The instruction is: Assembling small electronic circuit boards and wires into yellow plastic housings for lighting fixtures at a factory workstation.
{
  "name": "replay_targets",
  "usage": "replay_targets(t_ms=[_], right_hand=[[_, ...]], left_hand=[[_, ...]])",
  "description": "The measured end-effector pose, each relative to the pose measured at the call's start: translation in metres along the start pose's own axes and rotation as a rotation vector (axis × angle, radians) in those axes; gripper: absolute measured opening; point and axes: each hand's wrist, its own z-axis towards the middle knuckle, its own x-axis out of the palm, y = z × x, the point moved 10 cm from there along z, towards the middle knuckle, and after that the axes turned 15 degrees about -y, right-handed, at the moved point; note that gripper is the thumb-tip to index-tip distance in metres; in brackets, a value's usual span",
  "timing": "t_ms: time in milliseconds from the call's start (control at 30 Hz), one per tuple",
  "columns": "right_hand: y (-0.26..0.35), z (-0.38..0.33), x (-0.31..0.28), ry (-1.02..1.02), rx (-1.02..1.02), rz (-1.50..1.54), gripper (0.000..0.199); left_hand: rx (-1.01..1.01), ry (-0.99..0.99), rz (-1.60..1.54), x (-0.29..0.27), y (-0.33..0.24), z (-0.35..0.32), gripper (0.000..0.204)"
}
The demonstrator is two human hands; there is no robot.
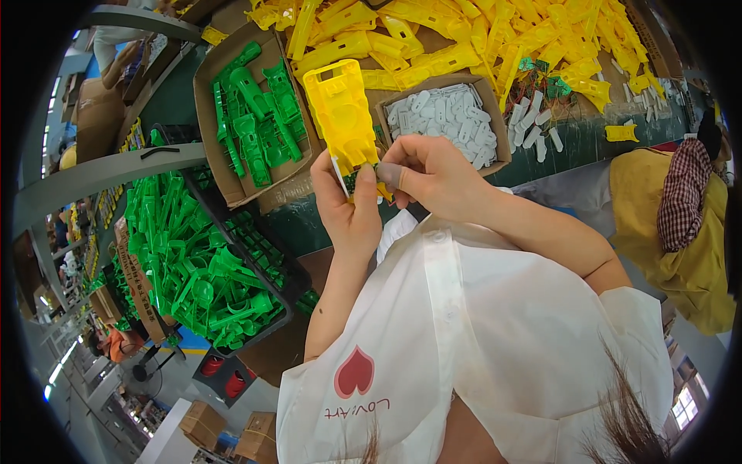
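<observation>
My left hand is closed round the lower end of a yellow plastic shell, with its hollow inside facing up. The thumb presses on that end, where a bit of green circuit board shows. A white edge peeks out beside the left fingers. My right hand is pinched at the same lower end, and its fingertips hide whatever they grip. One right finger wears a greyish cover. Close behind the right hand is a small carton of light grey plastic pieces.
A carton of green plastic parts stands left of the shell. A black crate heaped with green parts is below it. Yellow shells pile up at the back. Wired boards and loose grey pieces lie right. A person in yellow sits at right.
</observation>
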Motion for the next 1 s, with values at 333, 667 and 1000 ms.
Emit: replay_targets(t_ms=[333, 667, 1000], right_hand=[[-0.008, 0.005, 0.000, -0.004, -0.010, -0.101, 0.009], [-0.003, -0.001, 0.005, 0.086, -0.058, 0.132, 0.016], [-0.012, 0.000, 0.008, 0.134, -0.015, 0.140, 0.014]], left_hand=[[0.041, 0.056, 0.192, 0.001, 0.010, -0.004, 0.032], [-0.071, -0.002, -0.209, 0.002, 0.006, -0.009, 0.030], [-0.109, -0.017, -0.143, 0.000, 0.014, -0.013, 0.030]])
